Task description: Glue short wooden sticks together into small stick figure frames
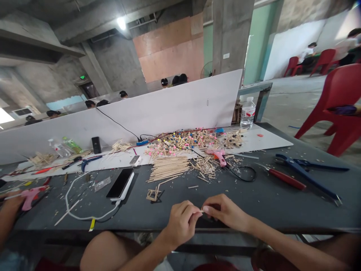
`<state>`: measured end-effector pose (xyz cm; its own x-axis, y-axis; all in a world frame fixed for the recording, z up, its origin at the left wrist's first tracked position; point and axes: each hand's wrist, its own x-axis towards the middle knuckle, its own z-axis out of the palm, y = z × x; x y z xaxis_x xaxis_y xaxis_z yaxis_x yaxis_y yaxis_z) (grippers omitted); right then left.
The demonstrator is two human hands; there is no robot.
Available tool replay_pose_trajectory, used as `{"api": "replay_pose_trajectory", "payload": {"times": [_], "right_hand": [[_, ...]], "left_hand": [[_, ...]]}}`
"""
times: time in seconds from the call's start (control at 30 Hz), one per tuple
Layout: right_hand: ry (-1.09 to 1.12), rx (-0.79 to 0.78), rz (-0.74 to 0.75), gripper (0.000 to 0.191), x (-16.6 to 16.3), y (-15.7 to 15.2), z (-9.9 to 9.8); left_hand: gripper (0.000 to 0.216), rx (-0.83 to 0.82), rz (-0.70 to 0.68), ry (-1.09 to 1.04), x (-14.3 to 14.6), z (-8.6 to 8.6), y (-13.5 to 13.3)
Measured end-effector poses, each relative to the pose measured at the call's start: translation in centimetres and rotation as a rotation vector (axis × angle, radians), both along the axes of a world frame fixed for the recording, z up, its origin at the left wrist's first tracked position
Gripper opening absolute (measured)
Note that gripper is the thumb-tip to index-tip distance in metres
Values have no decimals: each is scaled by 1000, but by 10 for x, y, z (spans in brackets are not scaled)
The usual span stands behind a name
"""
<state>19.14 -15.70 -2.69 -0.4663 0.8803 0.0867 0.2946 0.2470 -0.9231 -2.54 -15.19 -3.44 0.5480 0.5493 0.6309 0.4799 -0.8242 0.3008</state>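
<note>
A small stick [201, 211] between the left hand [182, 220] and right hand [227, 213], by the near edge of the desk [254, 205].
The left hand pinches it, fingers closed; the right, half curled, meets its other end, grip unclear. Beyond lie a stick frame [150, 195], loose sticks [167, 168] and a glue gun [218, 155]; leftward, a phone [120, 183].

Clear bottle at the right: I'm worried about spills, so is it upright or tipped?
Upright: the clear bottle stands with its neck up.
</note>
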Motion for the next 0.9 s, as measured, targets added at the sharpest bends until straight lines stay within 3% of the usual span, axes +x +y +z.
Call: {"api": "replay_pose_trajectory", "payload": {"times": [0.07, 0.17, 0.37, 0.67, 0.8, 0.9], "right_hand": [[-220, 259, -56, 47, 5, 7, 0], [-419, 406, -75, 46, 9, 19, -4], [-580, 439, -75, 53, 0, 33, -10], [-682, 494, -114, 44, -6, 33, -11], [-842, 429, -287, 49, 1, 29, -12], [-920, 384, -402, 40, 9, 30, -16]], "left_hand": [[15, 0, 19, 23, 0, -3, 4], [17, 5, 56, 35, 1, -6, 9], [17, -63, 120, 6, 0, -6, 16], [19, -71, 162, 54, -2, -6, 27], [19, -43, 133, 40, 0, -7, 26], [18, -26, 96, 37, 0, -8, 24]]}}
